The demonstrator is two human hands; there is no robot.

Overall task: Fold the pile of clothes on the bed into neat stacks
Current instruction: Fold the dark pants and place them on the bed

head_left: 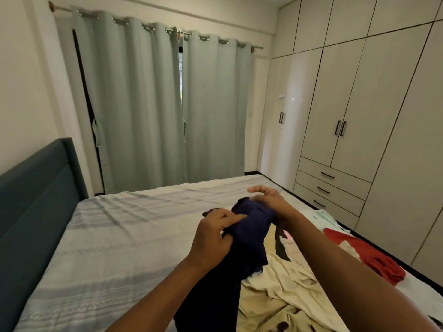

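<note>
Left hand [213, 236] pinches the navy garment [251, 233] held above the bed [107, 236], right hand [271, 200] half-open on its top; I'd shake it flat before making 1 fold.

The garment [254, 226] is navy; cream clothes [282, 283] and a red one [374, 257] lie nearby. The sheet [107, 236] is pale with grey-blue stripes and zigzags. Curtains [153, 104] are grey-green, the headboard [36, 200] teal.

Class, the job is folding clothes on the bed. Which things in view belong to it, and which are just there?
Job: navy garment, left hand, right hand, cream clothes, red garment, bed.
Just there: curtains, wardrobe, headboard.
</note>
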